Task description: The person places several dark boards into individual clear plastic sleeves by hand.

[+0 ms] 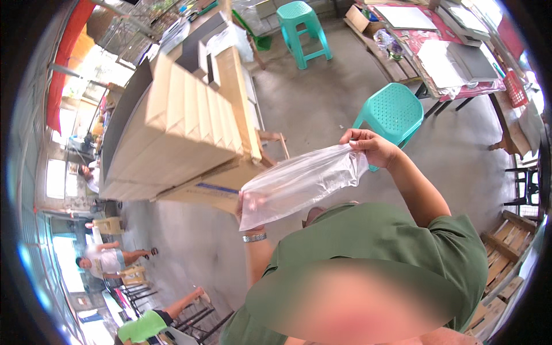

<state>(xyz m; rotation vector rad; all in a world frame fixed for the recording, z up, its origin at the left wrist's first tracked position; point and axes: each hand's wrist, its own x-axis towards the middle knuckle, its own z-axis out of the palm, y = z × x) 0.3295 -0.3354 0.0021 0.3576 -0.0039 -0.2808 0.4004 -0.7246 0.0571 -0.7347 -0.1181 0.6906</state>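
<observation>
Concrete-floored workshop, cartons [190, 126] stacked behind: left hand [248, 211] and right hand [371, 146] pinch the thin bag [299, 184] with closed fingers; overstretching could tear it.

I see both hands raised, stretching a clear plastic bag [299, 183] between them. Left hand [248, 208] pinches the bag's lower corner, a metal wristband [254, 237] below it; right hand [372, 146] grips the upper end, fingers closed on the film. Behind the bag, a tall stack of flat cardboard boxes [184, 126]. A teal plastic chair [394, 112] sits just beyond the right hand, a teal stool [302, 29] farther off (grey concrete floor throughout). Other people sit at the left rim.
</observation>
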